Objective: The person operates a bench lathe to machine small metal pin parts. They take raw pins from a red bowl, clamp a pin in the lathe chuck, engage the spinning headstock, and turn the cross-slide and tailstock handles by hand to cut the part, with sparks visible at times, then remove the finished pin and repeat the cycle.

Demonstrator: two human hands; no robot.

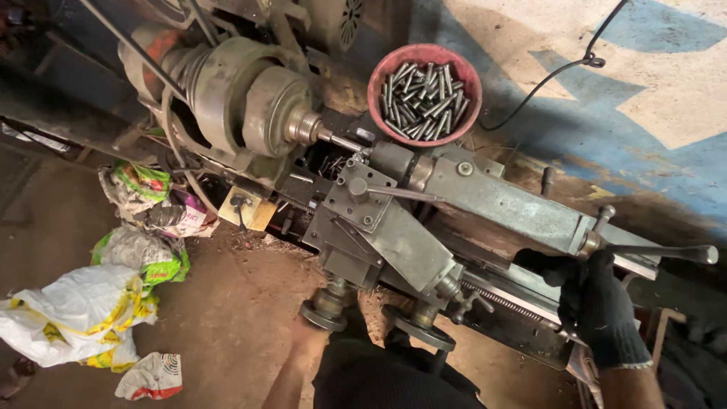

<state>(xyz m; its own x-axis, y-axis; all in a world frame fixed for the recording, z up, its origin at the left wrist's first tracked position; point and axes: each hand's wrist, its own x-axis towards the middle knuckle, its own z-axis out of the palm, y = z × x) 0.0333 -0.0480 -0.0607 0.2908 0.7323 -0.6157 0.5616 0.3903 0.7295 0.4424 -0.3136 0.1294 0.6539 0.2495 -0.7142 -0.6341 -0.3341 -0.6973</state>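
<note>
Right hand (598,307), black glove, fingers curled shut around lathe lever (651,252) base at tailstock end. Left hand (342,322) low on carriage handwheel (324,312), mostly hidden behind it; closure cannot tell. Second handwheel (419,327) just beside. Chuck (276,112) holds thin rod (344,141). Pink bowl (424,85) of metal pins behind lathe.

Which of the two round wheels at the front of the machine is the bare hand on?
The left handwheel: the bare left hand reaches up to its rim. The other handwheel, to its right, has no hand on it.
</note>
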